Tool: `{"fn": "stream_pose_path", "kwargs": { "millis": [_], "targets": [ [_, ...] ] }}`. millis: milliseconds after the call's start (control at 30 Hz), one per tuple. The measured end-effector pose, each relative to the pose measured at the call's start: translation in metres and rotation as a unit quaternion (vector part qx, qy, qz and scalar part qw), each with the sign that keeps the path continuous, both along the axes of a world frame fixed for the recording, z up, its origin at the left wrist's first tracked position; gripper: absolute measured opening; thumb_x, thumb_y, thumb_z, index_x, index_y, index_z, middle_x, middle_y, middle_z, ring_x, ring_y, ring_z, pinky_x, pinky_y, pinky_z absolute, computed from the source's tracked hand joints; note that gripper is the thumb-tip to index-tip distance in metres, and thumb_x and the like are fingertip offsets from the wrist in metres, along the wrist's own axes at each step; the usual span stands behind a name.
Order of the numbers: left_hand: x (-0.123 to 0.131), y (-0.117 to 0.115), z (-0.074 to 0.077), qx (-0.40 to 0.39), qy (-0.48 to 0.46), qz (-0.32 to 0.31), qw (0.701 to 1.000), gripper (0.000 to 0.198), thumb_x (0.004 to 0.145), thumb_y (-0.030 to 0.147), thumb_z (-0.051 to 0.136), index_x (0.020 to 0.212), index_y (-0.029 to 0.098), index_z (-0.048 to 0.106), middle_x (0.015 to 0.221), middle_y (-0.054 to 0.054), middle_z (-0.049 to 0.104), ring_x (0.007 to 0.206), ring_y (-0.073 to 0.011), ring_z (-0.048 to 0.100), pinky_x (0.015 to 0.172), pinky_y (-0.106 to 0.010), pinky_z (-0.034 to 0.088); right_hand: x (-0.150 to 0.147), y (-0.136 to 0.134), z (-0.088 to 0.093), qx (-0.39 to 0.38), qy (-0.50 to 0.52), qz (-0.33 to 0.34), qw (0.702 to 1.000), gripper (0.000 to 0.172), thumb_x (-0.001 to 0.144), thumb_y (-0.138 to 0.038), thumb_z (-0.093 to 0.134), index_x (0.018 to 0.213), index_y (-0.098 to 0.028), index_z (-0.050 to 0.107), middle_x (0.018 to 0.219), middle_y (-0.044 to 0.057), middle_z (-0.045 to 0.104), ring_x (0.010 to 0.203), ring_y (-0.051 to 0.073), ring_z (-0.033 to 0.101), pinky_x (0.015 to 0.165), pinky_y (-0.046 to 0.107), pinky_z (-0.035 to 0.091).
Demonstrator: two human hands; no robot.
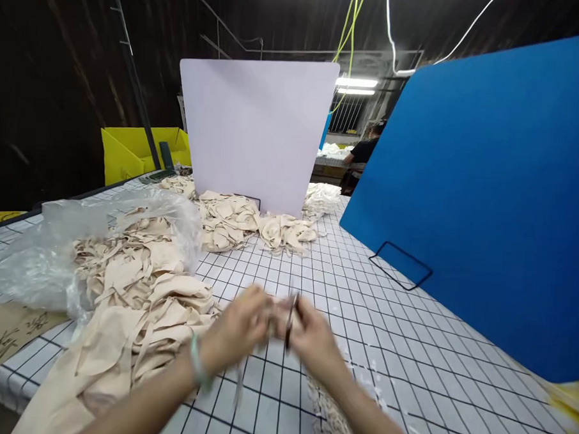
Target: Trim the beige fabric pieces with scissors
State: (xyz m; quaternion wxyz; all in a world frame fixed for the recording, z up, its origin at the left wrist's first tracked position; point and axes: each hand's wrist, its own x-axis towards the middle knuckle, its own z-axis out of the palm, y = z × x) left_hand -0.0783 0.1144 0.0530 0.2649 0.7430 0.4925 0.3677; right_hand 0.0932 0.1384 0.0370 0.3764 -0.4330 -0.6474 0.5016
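My left hand (239, 330) and my right hand (315, 340) meet over the checked table (385, 336), both smeared by motion. Between them is a small beige fabric piece (275, 319). My right hand grips a thin dark tool (291, 319), which looks like small scissors. My left hand pinches the fabric; a strip hangs down below it. A green band sits on my left wrist. A big heap of beige fabric pieces (142, 300) lies just left of my hands.
A clear plastic bag (53, 245) covers part of the heap. More fabric piles (251, 225) lie before a white board (257, 129). A blue board (486, 200) stands at right. Trimmings (329, 410) lie under my right arm. Yellow bins (129, 149) and a distant person (364, 153) are behind.
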Motion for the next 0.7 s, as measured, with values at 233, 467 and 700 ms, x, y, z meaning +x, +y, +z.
{"fn": "stream_pose_path", "kwargs": {
  "millis": [233, 467, 700],
  "targets": [
    [0.038, 0.098, 0.005, 0.058, -0.095, 0.097, 0.989, 0.040, 0.094, 0.029, 0.061, 0.133, 0.024, 0.056, 0.144, -0.016, 0.050, 0.139, -0.0353, 0.045, 0.109, -0.061, 0.043, 0.027, 0.114, 0.034, 0.047, 0.011, -0.165, 0.985, 0.043, 0.073, -0.054, 0.074, 0.093, -0.018, 0.062, 0.091, 0.008, 0.068, 0.083, 0.022, 0.063, 0.067, 0.032, 0.050],
    [0.058, 0.018, -0.071, -0.077, -0.169, 0.049, 0.981, 0.041, 0.099, 0.027, 0.045, 0.138, 0.017, 0.051, 0.136, -0.016, 0.061, 0.128, -0.0272, 0.059, 0.109, -0.049, 0.049, 0.004, 0.005, -0.052, -0.101, 0.047, 0.005, 0.994, 0.044, 0.081, -0.049, 0.064, 0.113, -0.020, 0.059, 0.095, 0.006, 0.070, 0.074, 0.019, 0.065, 0.063, 0.032, 0.054],
    [0.023, -0.060, -0.071, 0.010, -0.018, 0.130, 0.991, 0.052, 0.095, 0.035, 0.055, 0.142, 0.014, 0.045, 0.148, -0.020, 0.047, 0.142, -0.0345, 0.040, 0.116, -0.059, 0.037, -0.022, 0.013, -0.059, -0.009, -0.154, -0.034, 0.987, 0.025, 0.071, -0.039, 0.071, 0.081, -0.023, 0.055, 0.080, 0.002, 0.066, 0.076, 0.022, 0.060, 0.071, 0.036, 0.047]
  ]
}}
